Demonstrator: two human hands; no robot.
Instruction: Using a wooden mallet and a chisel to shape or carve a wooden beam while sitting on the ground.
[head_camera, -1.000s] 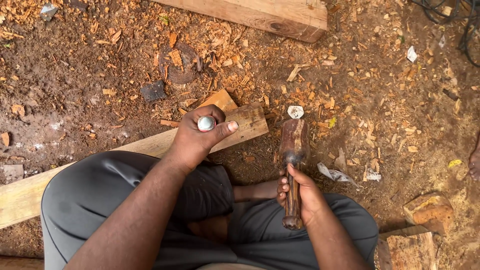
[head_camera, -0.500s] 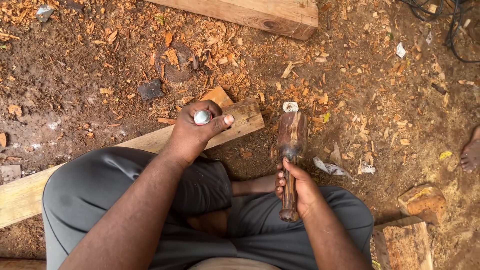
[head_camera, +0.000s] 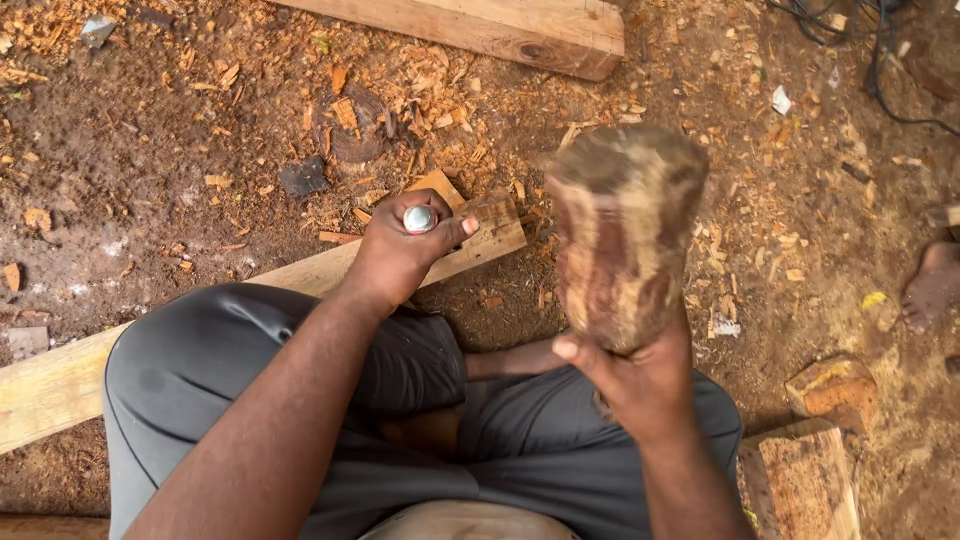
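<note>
So the mallet (head_camera: 625, 235) is the big thing here: a chunky wooden head, round like a short log, streaked pale tan and reddish brown, with a rough, battered top face. It's raised up close to the camera, a bit blurry, hanging over the dirt to the right of the plank's end. The right hand (head_camera: 630, 385) is closed tight around the handle just under the head, thumb sticking out on the left side; the handle itself is hidden in the fist.

The left hand (head_camera: 400, 255) is wrapped in a fist around a chisel (head_camera: 420, 219), and all you really see of that is its shiny round metal cap poking out the top of the fingers. It stands upright on the end of a pale wooden plank (head_camera: 300, 272) that runs diagonally from lower left up toward the middle and passes under the person's knee. The blade is hidden by the hand, so I can't tell exactly where it touches the wood.

The person sits in dark grey trousers (head_camera: 260, 370). Around them is brown dirt (head_camera: 130, 170) scattered with orange wood chips (head_camera: 420, 100). A thicker beam (head_camera: 520, 30) lies across the top, two small wood blocks (head_camera: 800, 480) sit at lower right, black cables (head_camera: 870, 40) curl in the top right corner, and someone else's bare foot (head_camera: 932, 285) shows at the right edge.
</note>
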